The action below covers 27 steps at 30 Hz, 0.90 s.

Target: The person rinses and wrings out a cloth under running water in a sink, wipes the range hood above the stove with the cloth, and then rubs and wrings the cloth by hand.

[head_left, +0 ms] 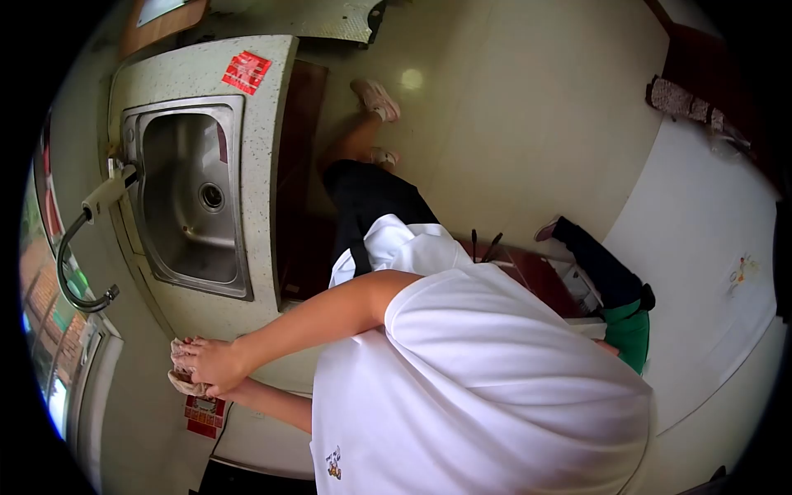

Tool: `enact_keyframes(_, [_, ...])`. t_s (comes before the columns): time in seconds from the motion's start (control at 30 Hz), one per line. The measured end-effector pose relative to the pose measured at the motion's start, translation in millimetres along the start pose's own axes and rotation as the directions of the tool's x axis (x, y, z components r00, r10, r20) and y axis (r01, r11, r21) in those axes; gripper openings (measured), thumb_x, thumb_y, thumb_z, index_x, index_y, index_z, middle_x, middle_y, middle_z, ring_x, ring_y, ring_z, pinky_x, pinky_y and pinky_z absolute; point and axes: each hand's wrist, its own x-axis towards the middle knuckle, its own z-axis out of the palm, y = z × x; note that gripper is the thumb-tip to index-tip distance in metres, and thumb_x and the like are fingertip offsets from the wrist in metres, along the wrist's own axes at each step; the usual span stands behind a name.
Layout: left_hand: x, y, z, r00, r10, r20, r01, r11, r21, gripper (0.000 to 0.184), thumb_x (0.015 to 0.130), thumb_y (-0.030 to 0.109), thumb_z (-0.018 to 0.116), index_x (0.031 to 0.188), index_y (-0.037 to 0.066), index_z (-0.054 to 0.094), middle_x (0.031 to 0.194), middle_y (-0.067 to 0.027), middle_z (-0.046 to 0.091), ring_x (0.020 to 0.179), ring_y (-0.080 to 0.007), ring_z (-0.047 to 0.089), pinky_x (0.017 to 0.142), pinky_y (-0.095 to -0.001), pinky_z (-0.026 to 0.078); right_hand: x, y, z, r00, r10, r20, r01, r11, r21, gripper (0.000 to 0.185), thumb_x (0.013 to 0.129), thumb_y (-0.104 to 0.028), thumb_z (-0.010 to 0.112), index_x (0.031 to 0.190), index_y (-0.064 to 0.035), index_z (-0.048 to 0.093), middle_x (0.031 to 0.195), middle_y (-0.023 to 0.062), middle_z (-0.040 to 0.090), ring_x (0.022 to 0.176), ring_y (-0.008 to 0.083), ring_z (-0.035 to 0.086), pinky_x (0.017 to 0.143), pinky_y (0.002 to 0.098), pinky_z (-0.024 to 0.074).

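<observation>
A crumpled beige-brown cloth point(186, 381) is bunched between my two hands, over the counter's near end beside the wall. My right hand point(216, 363) lies over it with the fingers curled around it. My left hand point(224, 391) is pressed in underneath, largely covered by the right one, and also closes on the cloth. Both arms reach out from my white shirt. To one side of the hands is a steel sink point(245, 190) set into a speckled counter point(268, 124).
A faucet with a bent hose point(64, 268) stands behind the sink near a window. Red paper point(247, 73) lies on the counter. Red packaging point(205, 415) shows below my hands. Another person in a green top point(629, 337) is behind me, beside a white surface point(701, 272).
</observation>
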Motion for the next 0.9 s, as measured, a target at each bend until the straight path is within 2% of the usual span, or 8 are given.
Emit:
enact_keyframes(0.23, [2.5, 16.4, 21.1, 0.996, 0.055, 0.066, -0.057, 0.998, 0.024, 0.052, 0.094, 0.034, 0.033, 0.137, 0.005, 0.025, 0.135, -0.0123, 0.035, 0.126, -0.0277, 0.033, 0.105, -0.0421, 0.026, 13.5, 4.7, -22.9, 0.996, 0.04, -0.083, -0.044, 0.998, -0.053, 0.044, 0.072, -0.043, 0.061, 0.107, -0.016, 0.063, 0.138, 0.0237, 0.029, 0.13, 0.0446, 0.019, 0.104, 0.0525, 0.0214])
enact_keyframes(0.3, [1.8, 16.6, 22.5, 0.995, 0.067, 0.075, -0.069, 0.997, 0.024, 0.052, 0.094, 0.034, 0.033, 0.137, 0.005, 0.025, 0.136, -0.0124, 0.035, 0.126, -0.0277, 0.032, 0.106, -0.0421, 0.026, 11.7, -0.4, -42.5, 0.984, 0.174, 0.036, -0.177, 0.973, 0.145, 0.048, 0.074, -0.037, 0.059, 0.116, -0.0143, 0.055, 0.137, 0.0282, 0.026, 0.128, 0.0473, 0.023, 0.101, 0.0516, 0.0289])
enact_keyframes(0.53, [8.7, 9.9, 5.2, 0.997, 0.074, 0.015, -0.075, 0.992, 0.1, 0.056, 0.092, 0.04, 0.031, 0.136, 0.005, 0.028, 0.136, -0.0139, 0.034, 0.126, -0.0289, 0.033, 0.104, -0.042, 0.03, 11.3, 5.3, -36.7, 0.999, 0.037, -0.005, -0.036, 0.984, 0.172, 0.05, 0.079, -0.033, 0.055, 0.125, -0.0168, 0.045, 0.138, 0.0274, 0.025, 0.125, 0.0496, 0.027, 0.1, 0.0496, 0.0323])
enact_keyframes(0.63, [5.6, 11.7, 4.1, 0.998, 0.063, -0.006, -0.062, 0.992, 0.108, 0.056, 0.093, 0.039, 0.031, 0.137, 0.005, 0.025, 0.137, -0.0132, 0.031, 0.127, -0.0283, 0.031, 0.104, -0.0413, 0.028, 3.0, 0.4, -53.7, 0.996, 0.047, 0.072, -0.059, 0.981, 0.184, 0.048, 0.081, -0.032, 0.054, 0.123, -0.011, 0.047, 0.137, 0.0286, 0.024, 0.126, 0.0466, 0.027, 0.102, 0.0475, 0.0318])
enact_keyframes(0.73, [7.3, 10.5, 1.9, 0.999, 0.036, -0.031, -0.032, 0.993, 0.109, 0.056, 0.093, 0.038, 0.03, 0.138, 0.006, 0.021, 0.139, -0.0125, 0.028, 0.128, -0.0277, 0.028, 0.105, -0.0406, 0.027, -0.7, 7.9, -51.0, 0.994, -0.032, -0.101, 0.055, 0.972, 0.228, 0.062, 0.082, -0.038, 0.054, 0.131, -0.0053, 0.036, 0.137, 0.0289, 0.025, 0.126, 0.0436, 0.029, 0.102, 0.0452, 0.031])
enact_keyframes(0.8, [11.4, 8.6, 1.1, 0.999, 0.012, -0.051, -0.006, 0.993, 0.121, 0.056, 0.094, 0.037, 0.03, 0.139, 0.007, 0.019, 0.141, -0.012, 0.026, 0.129, -0.0274, 0.027, 0.106, -0.0401, 0.026, -1.2, 10.3, -54.9, 0.901, 0.264, -0.345, -0.18, 0.95, 0.256, 0.08, 0.08, -0.046, 0.054, 0.138, -0.002, 0.02, 0.131, 0.0281, 0.032, 0.119, 0.0419, 0.037, 0.098, 0.047, 0.0334])
enact_keyframes(0.83, [15.6, 4.8, 1.2, 0.999, -0.001, -0.044, 0.006, 0.993, 0.116, 0.056, 0.094, 0.037, 0.03, 0.14, 0.007, 0.018, 0.141, -0.0118, 0.025, 0.13, -0.0272, 0.026, 0.106, -0.0398, 0.025, -0.3, 17.4, -60.2, 0.899, 0.267, -0.347, -0.183, 0.95, 0.254, 0.08, 0.08, -0.046, 0.054, 0.138, -0.002, 0.02, 0.131, 0.0281, 0.032, 0.119, 0.0419, 0.037, 0.098, 0.047, 0.0334])
enact_keyframes(0.9, [32.2, -8.2, 1.0, 0.999, -0.034, 0.009, 0.033, 0.995, 0.089, 0.056, 0.094, 0.037, 0.03, 0.14, 0.006, 0.019, 0.14, -0.012, 0.026, 0.129, -0.0266, 0.026, 0.105, -0.0384, 0.026, -3.8, 24.4, -99.0, 0.937, 0.345, 0.052, -0.322, 0.797, 0.51, 0.092, 0.078, -0.048, 0.057, 0.141, -0.0018, 0.007, 0.133, 0.027, 0.031, 0.119, 0.0434, 0.036, 0.101, 0.0437, 0.0312])
